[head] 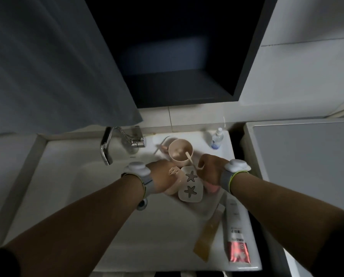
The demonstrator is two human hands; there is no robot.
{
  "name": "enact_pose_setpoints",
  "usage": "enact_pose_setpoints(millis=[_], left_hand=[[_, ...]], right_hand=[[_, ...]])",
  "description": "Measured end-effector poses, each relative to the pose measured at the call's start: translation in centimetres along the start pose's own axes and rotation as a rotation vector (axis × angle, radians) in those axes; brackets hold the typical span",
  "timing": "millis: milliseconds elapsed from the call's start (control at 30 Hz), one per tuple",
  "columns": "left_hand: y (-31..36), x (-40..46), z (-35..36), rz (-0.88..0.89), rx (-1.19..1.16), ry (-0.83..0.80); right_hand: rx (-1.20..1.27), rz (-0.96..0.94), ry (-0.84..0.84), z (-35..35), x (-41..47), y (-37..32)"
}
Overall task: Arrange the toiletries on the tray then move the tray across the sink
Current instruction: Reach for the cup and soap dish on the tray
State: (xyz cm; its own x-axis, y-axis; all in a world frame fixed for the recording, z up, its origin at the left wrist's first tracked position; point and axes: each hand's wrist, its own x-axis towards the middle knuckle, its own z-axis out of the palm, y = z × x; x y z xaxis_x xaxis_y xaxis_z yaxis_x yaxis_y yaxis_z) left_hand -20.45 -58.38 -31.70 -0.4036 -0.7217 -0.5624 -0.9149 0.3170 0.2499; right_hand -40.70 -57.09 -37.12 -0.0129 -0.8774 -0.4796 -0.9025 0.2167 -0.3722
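A pink tray [170, 189] lies on the sink's right ledge with a white soap box [191, 185] with two star cut-outs on it. My left hand [161, 177] grips the tray's left end, beside a small slotted pink piece [174, 170]. Behind the tray stands a pink cup [180, 151] with a pale toothbrush [190, 159] leaning out of it. My right hand [210, 170] is curled over the tray's right end, its thumb and finger pinched at the toothbrush handle's tip. A white and red toothpaste tube [236, 232] and a yellow sachet [208, 234] lie nearer me on the ledge.
The white sink basin [71, 196] lies to the left, with a chrome faucet [107, 146] reaching over it. A small spray bottle [217, 138] stands at the ledge's back right corner. A dark open cabinet [179, 56] hangs overhead, and a grey-topped appliance [307, 156] stands to the right.
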Motion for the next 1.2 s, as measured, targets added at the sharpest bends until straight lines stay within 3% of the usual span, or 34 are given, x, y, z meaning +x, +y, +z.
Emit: enact_pose_setpoints(millis=[233, 567, 967, 1200], left_hand=[[-1.7, 2.1, 0.5, 0.048, -0.056, -0.038], [-1.5, 2.1, -0.2, 0.108, -0.130, -0.089], [-2.7, 1.9, -1.3, 0.168, -0.129, -0.073], [-2.7, 1.7, -1.2, 0.164, -0.142, -0.063]], right_hand=[[0.012, 0.097, -0.022, 1.8, 1.3, 0.0], [-0.067, 0.017, -0.067, 2.0, 1.5, 0.3], [-0.006, -0.102, 0.104, -0.6, 0.9, -0.3], [-0.029, -0.076, 0.123, -2.1, 1.8, -1.9]])
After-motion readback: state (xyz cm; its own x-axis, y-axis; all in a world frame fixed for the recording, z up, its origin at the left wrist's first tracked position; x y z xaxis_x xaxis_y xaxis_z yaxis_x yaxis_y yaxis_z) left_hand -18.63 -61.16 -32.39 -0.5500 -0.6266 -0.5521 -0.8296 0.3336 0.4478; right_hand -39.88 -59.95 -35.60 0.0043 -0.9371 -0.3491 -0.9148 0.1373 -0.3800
